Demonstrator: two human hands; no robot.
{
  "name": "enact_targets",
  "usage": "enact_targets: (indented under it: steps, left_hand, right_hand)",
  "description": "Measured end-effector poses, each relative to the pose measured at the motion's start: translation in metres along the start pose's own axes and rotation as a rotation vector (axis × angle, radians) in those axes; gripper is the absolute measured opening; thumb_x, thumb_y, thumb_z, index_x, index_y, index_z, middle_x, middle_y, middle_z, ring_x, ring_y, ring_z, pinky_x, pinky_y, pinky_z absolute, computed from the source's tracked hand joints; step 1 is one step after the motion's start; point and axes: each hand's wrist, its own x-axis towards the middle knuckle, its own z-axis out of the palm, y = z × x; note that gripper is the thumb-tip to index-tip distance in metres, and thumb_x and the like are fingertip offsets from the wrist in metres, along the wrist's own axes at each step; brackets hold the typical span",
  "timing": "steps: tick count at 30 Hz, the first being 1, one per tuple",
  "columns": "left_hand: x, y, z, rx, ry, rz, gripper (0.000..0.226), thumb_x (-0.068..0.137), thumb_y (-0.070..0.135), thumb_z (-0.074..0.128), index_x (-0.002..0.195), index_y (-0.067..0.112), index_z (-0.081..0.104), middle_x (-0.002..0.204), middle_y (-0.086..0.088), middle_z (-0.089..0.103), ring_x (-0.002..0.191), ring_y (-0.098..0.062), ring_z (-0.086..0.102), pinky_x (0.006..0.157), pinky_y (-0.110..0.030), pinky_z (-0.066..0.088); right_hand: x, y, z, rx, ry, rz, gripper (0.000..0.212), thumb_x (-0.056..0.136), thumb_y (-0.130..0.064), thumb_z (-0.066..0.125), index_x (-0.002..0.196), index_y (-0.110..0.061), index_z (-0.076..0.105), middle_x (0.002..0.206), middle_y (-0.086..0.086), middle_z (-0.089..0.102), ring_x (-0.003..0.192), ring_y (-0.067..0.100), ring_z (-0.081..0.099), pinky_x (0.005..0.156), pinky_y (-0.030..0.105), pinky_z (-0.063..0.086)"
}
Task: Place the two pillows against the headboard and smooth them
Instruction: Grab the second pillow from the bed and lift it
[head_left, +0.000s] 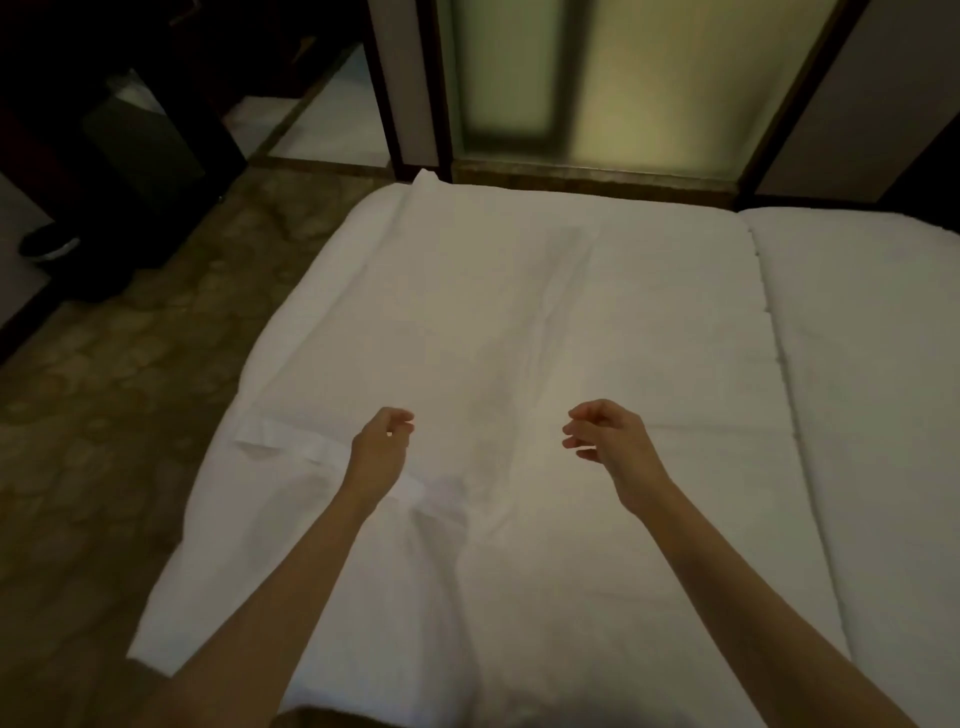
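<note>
A white duvet covers the bed in front of me, with creases down its middle. No pillow or headboard shows in this view. My left hand hovers just above the duvet at the centre left, fingers loosely curled and holding nothing. My right hand hangs at the centre right at the same height, fingers also loosely curled and apart, empty. Both bare forearms reach in from the bottom of the frame. A small fold of fabric lies beside my left wrist.
A second white bed section adjoins on the right, split off by a seam. Patterned brown floor lies to the left. A frosted glass panel stands beyond the bed's far edge. Dark furniture and a shoe sit at far left.
</note>
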Motion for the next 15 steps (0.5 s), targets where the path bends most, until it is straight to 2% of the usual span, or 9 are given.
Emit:
enact_targets:
  steps: [3,7,9,12,15]
  left_hand:
    - [0.053,-0.007,-0.04,0.13,-0.002,0.025,0.027,0.097,0.014,0.043,0.119,0.01,0.057,0.115,-0.009,0.059,0.1,-0.02,0.053,0.085,-0.028,0.039]
    - [0.127,-0.012,-0.07,0.234,-0.004,0.038,0.033,0.097,0.019,0.044,0.127,0.008,0.051,0.128,-0.018,0.054,0.113,-0.032,0.053,0.088,-0.031,0.038]
    - [0.163,-0.017,-0.077,0.279,-0.016,0.015,0.036,0.098,0.025,0.042,0.13,0.009,0.048,0.132,-0.021,0.05,0.116,-0.035,0.051,0.096,-0.037,0.039]
    - [0.214,-0.027,-0.084,0.407,-0.014,-0.014,0.044,0.099,0.036,0.037,0.137,0.013,0.042,0.14,-0.021,0.042,0.124,-0.037,0.044,0.107,-0.047,0.034]
    - [0.264,-0.038,-0.087,0.541,0.001,-0.036,0.055,0.098,0.045,0.032,0.144,0.016,0.032,0.148,-0.018,0.033,0.132,-0.038,0.034,0.11,-0.052,0.027]
  right_hand:
    - [0.025,-0.006,0.038,-0.014,0.034,0.009,0.014,0.081,-0.001,0.064,0.084,-0.015,0.063,0.082,0.003,0.066,0.073,0.019,0.066,0.068,0.027,0.047]
    - [0.063,-0.012,0.069,-0.059,0.054,0.046,0.014,0.082,-0.007,0.065,0.091,-0.017,0.063,0.088,0.003,0.067,0.079,0.018,0.065,0.07,0.029,0.048]
    - [0.086,-0.012,0.08,-0.08,0.066,0.08,0.017,0.082,-0.008,0.065,0.095,-0.018,0.063,0.091,0.006,0.068,0.08,0.018,0.064,0.073,0.031,0.047]
    - [0.128,-0.005,0.095,-0.086,0.072,0.14,0.028,0.081,-0.007,0.064,0.108,-0.014,0.061,0.094,0.008,0.066,0.083,0.021,0.06,0.075,0.033,0.046]
    - [0.173,0.008,0.107,-0.106,0.072,0.207,0.045,0.081,-0.013,0.067,0.124,-0.012,0.053,0.101,0.008,0.062,0.092,0.022,0.056,0.078,0.033,0.045]
